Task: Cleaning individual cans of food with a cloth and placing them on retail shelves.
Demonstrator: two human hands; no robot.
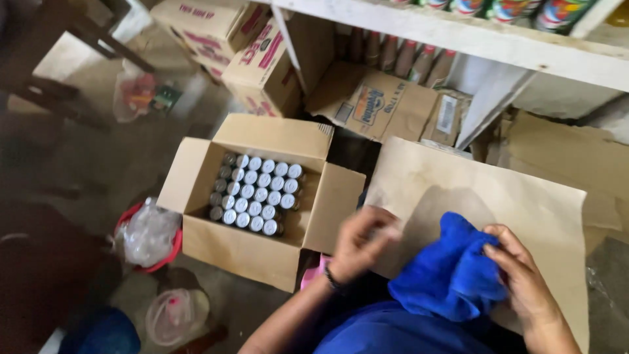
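Blue cloth (pixel 449 272) bunched in the right hand (pixel 524 278), at about 5 o'clock.

The right hand pinches the cloth's edge over a flat brown cardboard sheet (pixel 517 196). The left hand (pixel 360 242) is blurry; I cannot tell if it is closed on something. To wipe well, keep the cloth bunched and hold tight. At 9 o'clock sits an open box (pixel 252 252) of round-topped cans (pixel 257 193). The shelf (pixel 472 36) is cut off at 12 o'clock.
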